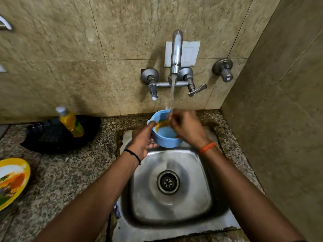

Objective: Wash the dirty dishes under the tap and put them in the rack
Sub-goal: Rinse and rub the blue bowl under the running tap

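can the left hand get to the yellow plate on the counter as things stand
Probably not straight away: the left hand grips the blue bowl under the tap. The yellow plate lies far left on the counter, with nothing between them, so it is reachable once the bowl is released.

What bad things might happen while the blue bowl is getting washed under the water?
1. The left hand alone grips the wet blue bowl, so it might slip and drop into the sink.
2. Water from the tap lands on the right hand at the bowl's rim, so it may splash onto the counter.
3. Orange sauce inside the bowl might stay on if rinsing stops early.
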